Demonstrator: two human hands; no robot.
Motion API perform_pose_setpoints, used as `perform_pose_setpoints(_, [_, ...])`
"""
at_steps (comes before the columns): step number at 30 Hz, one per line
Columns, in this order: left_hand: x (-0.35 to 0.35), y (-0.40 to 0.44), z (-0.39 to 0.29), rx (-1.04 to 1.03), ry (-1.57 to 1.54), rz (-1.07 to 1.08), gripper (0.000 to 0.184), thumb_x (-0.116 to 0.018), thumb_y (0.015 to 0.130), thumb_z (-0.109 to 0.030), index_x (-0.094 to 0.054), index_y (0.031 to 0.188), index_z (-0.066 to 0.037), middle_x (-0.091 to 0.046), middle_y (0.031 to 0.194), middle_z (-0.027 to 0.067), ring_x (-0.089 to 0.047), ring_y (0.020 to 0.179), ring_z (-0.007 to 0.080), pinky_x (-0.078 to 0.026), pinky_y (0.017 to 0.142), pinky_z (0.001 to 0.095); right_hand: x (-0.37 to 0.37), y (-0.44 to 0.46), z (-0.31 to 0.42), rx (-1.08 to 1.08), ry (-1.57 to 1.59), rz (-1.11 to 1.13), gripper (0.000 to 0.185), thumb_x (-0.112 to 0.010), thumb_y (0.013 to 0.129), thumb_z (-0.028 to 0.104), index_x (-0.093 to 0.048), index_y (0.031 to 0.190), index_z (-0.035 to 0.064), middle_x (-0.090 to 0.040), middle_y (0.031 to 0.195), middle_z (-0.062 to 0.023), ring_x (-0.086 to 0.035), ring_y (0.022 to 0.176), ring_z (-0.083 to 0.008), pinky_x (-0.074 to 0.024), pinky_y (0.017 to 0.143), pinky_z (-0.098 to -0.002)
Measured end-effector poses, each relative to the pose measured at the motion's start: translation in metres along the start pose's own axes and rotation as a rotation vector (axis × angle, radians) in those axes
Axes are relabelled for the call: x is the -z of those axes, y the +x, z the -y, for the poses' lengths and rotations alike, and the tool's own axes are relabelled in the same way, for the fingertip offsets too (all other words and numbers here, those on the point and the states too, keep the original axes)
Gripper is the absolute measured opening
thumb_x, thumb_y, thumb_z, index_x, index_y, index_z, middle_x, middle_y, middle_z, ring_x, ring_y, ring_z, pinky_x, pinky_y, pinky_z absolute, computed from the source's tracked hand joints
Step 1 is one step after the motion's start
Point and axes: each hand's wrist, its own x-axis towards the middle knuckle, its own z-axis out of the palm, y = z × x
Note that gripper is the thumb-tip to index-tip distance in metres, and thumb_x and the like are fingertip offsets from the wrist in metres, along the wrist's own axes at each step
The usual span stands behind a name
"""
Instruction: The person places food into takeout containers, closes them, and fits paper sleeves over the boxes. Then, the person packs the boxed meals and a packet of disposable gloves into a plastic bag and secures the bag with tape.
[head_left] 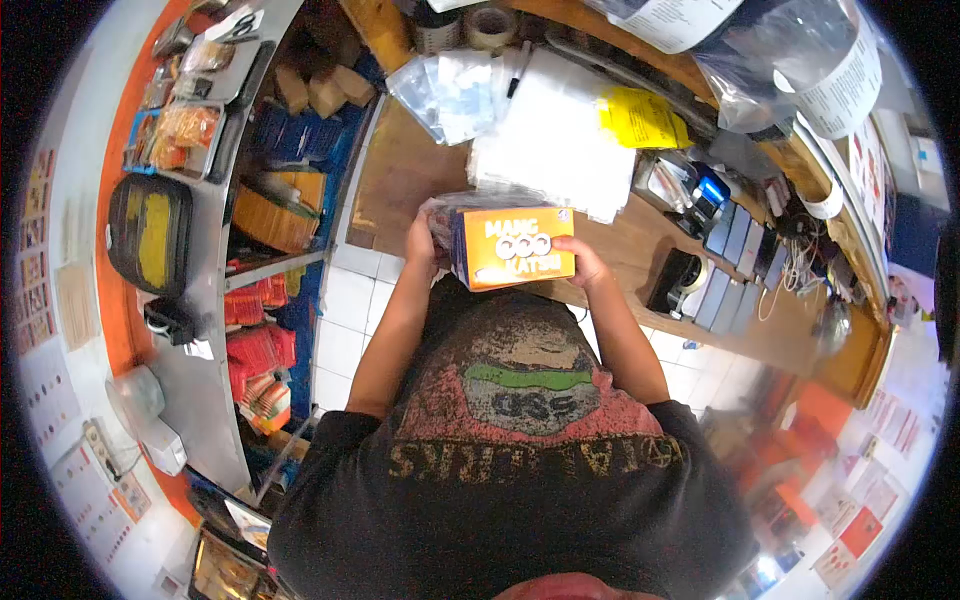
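Observation:
In front of my body I hold an orange printed pack (517,247) with white lettering and three round face logos. It looks like a stack of printed card or a box; I cannot tell which. Clear plastic and a dark side show at its left end. My left hand (424,240) is closed around that plastic-covered left end. On the right edge, my right hand (582,263) grips the pack with the thumb on its front face. Just beyond it, a pile of white paper sheets (560,130) lies on the wooden table (405,185).
Clear plastic bags (455,95), a black marker (519,70) and a yellow packet (643,118) lie at the table's far side. A tape dispenser (683,280) and electronics stand right. A metal-topped shelf (232,120) holding goods runs along the left.

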Motion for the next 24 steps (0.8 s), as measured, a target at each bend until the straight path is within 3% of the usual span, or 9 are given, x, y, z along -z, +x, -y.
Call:
perform_pose_setpoints(3, [-0.02,-0.014,-0.007,-0.1,0.208,-0.086,0.028,-0.052,0.088,-0.02,-0.064,0.099,0.002,-0.065,0.089,0.0122,-0.061,0.079,0.0252,-0.047,0.076,0.0375,0.009,0.006,-0.009,0.063,-0.015,0.046,0.066,-0.07,0.078,0.02,-0.043,0.135,-0.0003,-0.061,0.122,-0.0169,-0.061,0.111,-0.0273,-0.049,0.098,-0.0421])
perform_pose_setpoints(5, [-0.015,-0.028,-0.009,-1.002,1.118,-0.095,0.022,-0.054,0.084,-0.009,-0.061,0.102,0.003,-0.059,0.085,0.0149,-0.058,0.081,0.0315,-0.046,0.077,0.0409,-0.002,0.002,-0.009,0.187,-0.027,0.023,0.065,-0.069,0.079,0.023,-0.045,0.133,-0.0026,-0.06,0.123,-0.0177,-0.062,0.111,-0.0277,-0.0481,0.099,-0.0406])
perform_pose_setpoints(6, [-0.016,-0.037,-0.009,-1.166,1.08,-0.091,0.025,-0.058,0.076,0.002,-0.058,0.101,0.002,-0.054,0.082,0.0168,-0.056,0.08,0.0356,-0.045,0.074,0.0424,0.008,0.008,-0.011,0.141,-0.008,-0.045,0.067,-0.07,0.078,0.022,-0.042,0.135,-0.0006,-0.06,0.122,-0.0167,-0.061,0.111,-0.0272,-0.0487,0.098,-0.0413])
perform_pose_setpoints(7, [-0.013,-0.045,-0.006,-1.168,1.081,-0.079,0.025,-0.058,0.076,0.002,-0.058,0.101,0.002,-0.054,0.082,0.0168,-0.056,0.08,0.0356,-0.045,0.074,0.0424,0.009,0.01,-0.012,0.088,0.014,-0.109,0.069,-0.071,0.078,0.02,-0.04,0.137,0.0014,-0.061,0.121,-0.0158,-0.061,0.112,-0.0267,-0.0493,0.098,-0.0419])
perform_pose_setpoints(10, [-0.005,-0.064,-0.005,-0.834,1.181,-0.05,0.022,-0.064,0.069,0.006,-0.056,0.089,0.0,-0.056,0.082,0.0171,-0.056,0.078,0.0364,-0.045,0.069,0.044,0.001,0.01,-0.009,0.189,-0.021,-0.163,0.067,-0.07,0.079,0.023,-0.04,0.136,0.0018,-0.061,0.121,-0.015,-0.061,0.111,-0.0258,-0.0491,0.097,-0.0399])
perform_pose_setpoints(17, [0.005,-0.052,0.003,-0.848,1.426,0.144,0.01,-0.063,0.074,-0.003,-0.057,0.078,0.003,-0.058,0.073,0.0175,-0.059,0.069,0.033,-0.046,0.063,0.0421,0.001,0.012,-0.004,0.231,0.021,-0.147,0.061,-0.067,0.08,0.029,-0.047,0.13,-0.0003,-0.061,0.122,-0.0147,-0.06,0.112,-0.0251,-0.0478,0.097,-0.0377])
perform_pose_setpoints(19, [0.004,-0.064,0.003,-0.583,1.171,0.298,0.011,-0.062,0.077,-0.008,-0.06,0.08,0.002,-0.059,0.068,0.0157,-0.059,0.065,0.0254,-0.046,0.061,0.0383,-0.006,0.002,0.001,0.245,0.021,-0.191,0.061,-0.067,0.08,0.03,-0.047,0.13,-0.0001,-0.061,0.122,-0.0145,-0.059,0.112,-0.0248,-0.0481,0.097,-0.0377])
perform_pose_setpoints(20, [0.007,-0.058,0.004,-0.583,1.087,0.229,0.01,-0.06,0.079,-0.008,-0.061,0.082,0.001,-0.06,0.067,0.013,-0.055,0.061,0.0183,-0.045,0.059,0.0346,-0.008,0.001,0.007,0.261,-0.041,-0.203,0.062,-0.068,0.08,0.03,-0.047,0.13,-0.0001,-0.061,0.122,-0.0141,-0.059,0.112,-0.0247,-0.0479,0.097,-0.0374])
perform_pose_setpoints(24, [-0.017,-0.059,-0.015,-0.636,0.962,0.172,0.011,-0.058,0.082,-0.009,-0.06,0.081,0.002,-0.058,0.064,0.0113,-0.052,0.059,0.0165,-0.043,0.057,0.0329,0.01,0.01,0.01,0.242,-0.136,-0.165,0.065,-0.069,0.081,0.03,-0.045,0.133,-0.0002,-0.059,0.125,-0.0139,-0.059,0.113,-0.0236,-0.0463,0.099,-0.0363])
